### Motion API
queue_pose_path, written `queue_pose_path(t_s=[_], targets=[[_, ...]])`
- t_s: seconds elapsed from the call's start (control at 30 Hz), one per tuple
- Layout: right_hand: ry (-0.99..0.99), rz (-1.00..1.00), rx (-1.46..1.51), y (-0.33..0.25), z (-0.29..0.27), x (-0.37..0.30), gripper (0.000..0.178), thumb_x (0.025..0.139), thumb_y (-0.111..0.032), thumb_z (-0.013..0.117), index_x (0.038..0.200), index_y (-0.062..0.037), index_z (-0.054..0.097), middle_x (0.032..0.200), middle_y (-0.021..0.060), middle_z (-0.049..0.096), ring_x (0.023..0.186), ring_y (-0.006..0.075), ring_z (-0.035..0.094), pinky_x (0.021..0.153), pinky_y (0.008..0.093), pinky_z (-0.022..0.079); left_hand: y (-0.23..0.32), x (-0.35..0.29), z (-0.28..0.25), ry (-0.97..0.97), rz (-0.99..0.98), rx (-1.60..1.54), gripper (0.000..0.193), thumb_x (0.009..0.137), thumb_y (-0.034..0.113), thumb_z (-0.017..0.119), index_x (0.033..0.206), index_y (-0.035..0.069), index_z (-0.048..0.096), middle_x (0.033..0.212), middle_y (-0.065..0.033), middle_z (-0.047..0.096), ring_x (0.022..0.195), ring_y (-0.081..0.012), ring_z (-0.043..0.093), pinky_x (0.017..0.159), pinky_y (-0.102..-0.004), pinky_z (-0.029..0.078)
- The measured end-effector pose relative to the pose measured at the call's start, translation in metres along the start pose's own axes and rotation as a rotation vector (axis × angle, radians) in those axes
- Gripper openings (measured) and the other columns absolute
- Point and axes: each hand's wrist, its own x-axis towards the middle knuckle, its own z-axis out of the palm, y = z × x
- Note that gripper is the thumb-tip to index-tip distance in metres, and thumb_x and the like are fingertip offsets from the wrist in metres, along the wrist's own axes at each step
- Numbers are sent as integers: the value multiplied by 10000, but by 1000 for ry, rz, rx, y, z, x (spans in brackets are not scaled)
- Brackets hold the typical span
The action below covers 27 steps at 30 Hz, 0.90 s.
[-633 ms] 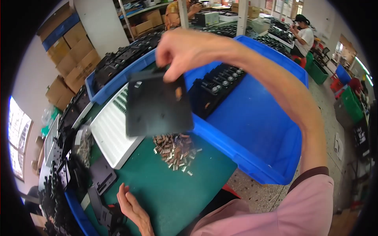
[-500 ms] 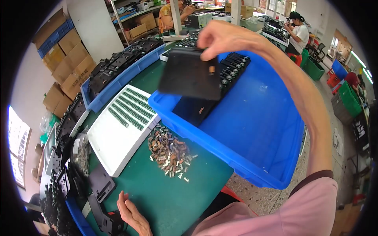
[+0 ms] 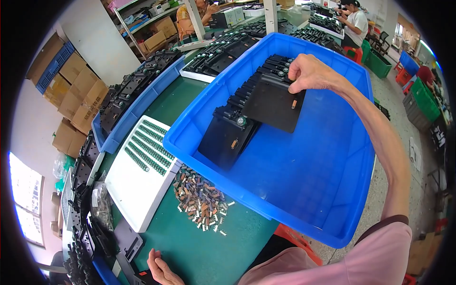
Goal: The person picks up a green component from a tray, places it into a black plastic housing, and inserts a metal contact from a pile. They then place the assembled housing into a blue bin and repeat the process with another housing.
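Observation:
My right hand pinches the upper edge of a black plastic panel carrying a small copper-coloured piece. It holds the panel tilted inside a big blue bin, over the bin's left part. Similar black panels lie overlapped in a row there; the nearest one shows a round part at its top edge. Low on the green table, my left hand rests with nothing in it, its fingers loosely stretched. Beside it are a dark grey panel and a black part, partly cut off by the lower edge.
A white tray with rows of small green parts stands left of the bin. Between them lies a heap of small brown and white connectors. A long blue tray of black assemblies is behind. Two people work at the back.
My right hand has lowered the panel rightward into the blue bin, above the row of panels. The view has shifted. My left hand stays near the table's front edge.

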Motion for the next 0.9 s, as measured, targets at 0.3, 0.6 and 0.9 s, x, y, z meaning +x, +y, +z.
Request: queue_pose_path(t_s=[0.3, 0.6, 0.9], targets=[[132, -172, -191, -107, 41, -16, 274, 578, -206, 743, 588, 16, 581, 574, 191, 589, 568, 350, 615, 559, 439, 482, 4, 0, 6, -9, 25, 3, 388, 1059, 292, 485, 1255, -15, 620, 1032, -89, 661, 977, -181, 593, 911, -318, 450], [130, -211, -234, -129, 95, -7, 208, 557, -136, 693, 610, 42, 600, 591, 230, 611, 572, 396, 650, 532, 460, 514, 7, -2, 1, -50, 47, 5, 371, 1047, 283, 513, 1222, -26, 623, 1034, -71, 616, 986, -174, 576, 877, -305, 445], [99, -236, -295, -135, 110, -7, 287, 571, -181, 716, 670, 69, 617, 601, 239, 611, 596, 418, 647, 554, 490, 520, 10, -2, 1, -59, 91, 58, 367, 1036, 289, 525, 1196, -24, 632, 1021, -73, 609, 966, -172, 557, 839, -307, 437]])
